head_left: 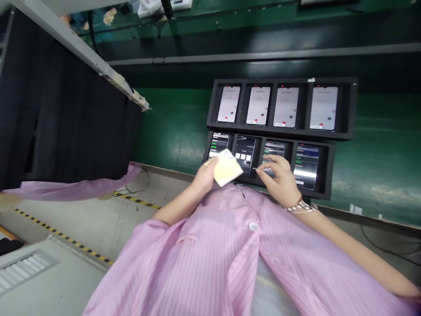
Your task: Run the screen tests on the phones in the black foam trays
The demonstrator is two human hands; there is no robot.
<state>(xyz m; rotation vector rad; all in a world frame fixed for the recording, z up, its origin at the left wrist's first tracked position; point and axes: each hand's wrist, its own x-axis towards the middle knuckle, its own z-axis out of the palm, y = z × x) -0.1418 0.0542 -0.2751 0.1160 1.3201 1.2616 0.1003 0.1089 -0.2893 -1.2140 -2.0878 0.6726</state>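
My left hand (206, 173) is closed on the edge of a square, pale yellow and white pad or sheet (227, 167), held tilted in front of the lower tray. My right hand (279, 179) hovers over the same tray with thumb and forefinger pinched, a tiny pale piece at their tips, too small to name. Beneath the hands, the black lower tray (324, 193) holds several smartphones, among them a phone with white squares on its dark screen (245, 153) and a phone showing green text (305, 164). My right hand partly covers another phone (275, 149).
Behind lies a second black tray (352, 109) with several lit, white-screened phones (258, 105) in its compartments. Both trays rest on a green bench (174, 127). A black curtain (66, 101) hangs from a pale frame at left. Loose cables (388, 245) show at lower right.
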